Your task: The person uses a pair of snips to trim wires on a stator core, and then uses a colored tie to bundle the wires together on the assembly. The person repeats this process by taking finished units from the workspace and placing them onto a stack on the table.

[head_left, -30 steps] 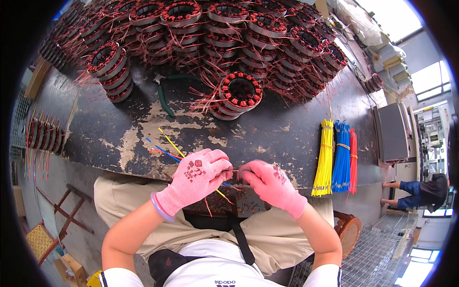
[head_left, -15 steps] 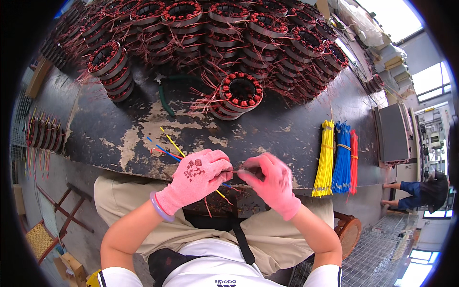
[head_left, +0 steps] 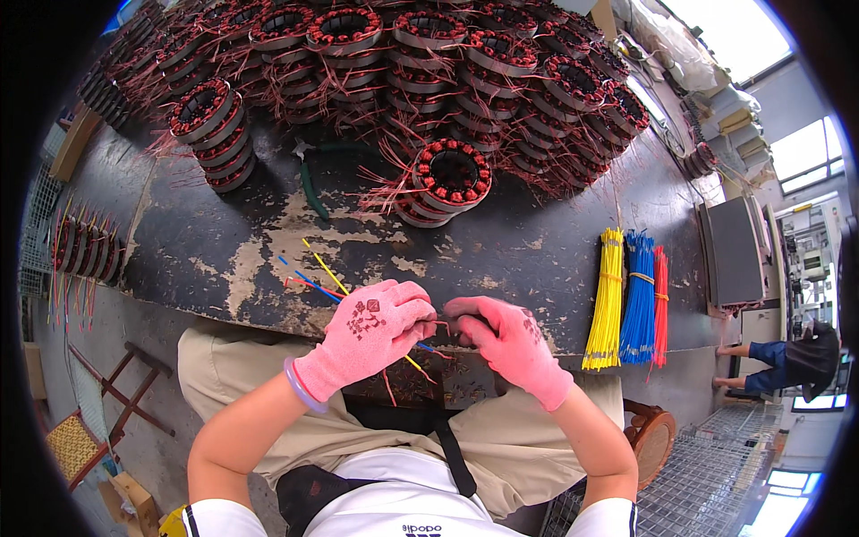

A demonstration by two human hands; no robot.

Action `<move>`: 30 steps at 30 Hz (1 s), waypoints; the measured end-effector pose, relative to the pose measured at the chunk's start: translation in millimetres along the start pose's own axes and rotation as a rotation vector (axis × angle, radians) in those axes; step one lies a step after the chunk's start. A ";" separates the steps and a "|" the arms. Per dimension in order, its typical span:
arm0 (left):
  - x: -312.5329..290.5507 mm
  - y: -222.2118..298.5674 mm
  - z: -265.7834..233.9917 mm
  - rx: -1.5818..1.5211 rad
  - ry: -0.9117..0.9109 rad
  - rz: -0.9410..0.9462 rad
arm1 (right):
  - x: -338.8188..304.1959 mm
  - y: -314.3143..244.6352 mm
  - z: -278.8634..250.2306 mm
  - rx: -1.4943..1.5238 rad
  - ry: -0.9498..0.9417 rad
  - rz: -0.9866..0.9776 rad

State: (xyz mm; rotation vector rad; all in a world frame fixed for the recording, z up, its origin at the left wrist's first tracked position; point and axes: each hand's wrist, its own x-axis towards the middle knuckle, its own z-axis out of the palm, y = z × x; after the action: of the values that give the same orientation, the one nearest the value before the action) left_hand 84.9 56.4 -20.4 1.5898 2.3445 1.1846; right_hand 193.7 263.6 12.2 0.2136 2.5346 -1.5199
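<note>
My left hand [head_left: 367, 331], in a pink glove, is closed on a small bunch of insulated wires in yellow, blue and red. The yellow wire [head_left: 319, 257], blue wire [head_left: 304, 278] and red wire [head_left: 309, 285] stick out past its far side. Their other ends hang below the palm. A thin reddish wire end, bent at its tip, pokes out from the left fingertips. Beside that tip is my gloved right hand [head_left: 510, 340], its thumb and forefinger curled but apart, with nothing visible between them.
Stacks of motor stators with red windings [head_left: 429, 72] fill the back of the worn black table [head_left: 528, 268]. Green-handled pliers [head_left: 310, 183] lie behind my hands. Bundled yellow [head_left: 605, 300], blue [head_left: 640, 300] and red wires [head_left: 661, 309] lie at right. A person [head_left: 796, 362] stands far right.
My right fingers have parted from the thin reddish wire end, and its bent tip now shows in the gap. The left hand keeps its hold on the wires, almost still.
</note>
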 end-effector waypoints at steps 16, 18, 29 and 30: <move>0.5 0.6 2.3 0.010 0.016 0.000 | 3.0 8.8 0.9 0.219 -0.187 0.174; 0.0 -0.3 3.8 -0.002 0.043 0.007 | 0.7 15.1 -5.5 -0.330 -0.002 -0.174; 1.1 2.4 -0.4 -0.024 0.018 -0.020 | 21.8 20.5 6.5 -0.645 0.080 -0.594; -0.5 3.1 -1.2 -0.033 0.006 -0.034 | 17.4 20.0 9.8 -0.258 0.009 -0.266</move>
State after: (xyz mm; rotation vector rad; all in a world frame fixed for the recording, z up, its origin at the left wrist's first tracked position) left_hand 86.9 55.8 -17.7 1.5317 2.3334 1.2156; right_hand 181.7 264.8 -13.4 -0.1584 2.8224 -1.2510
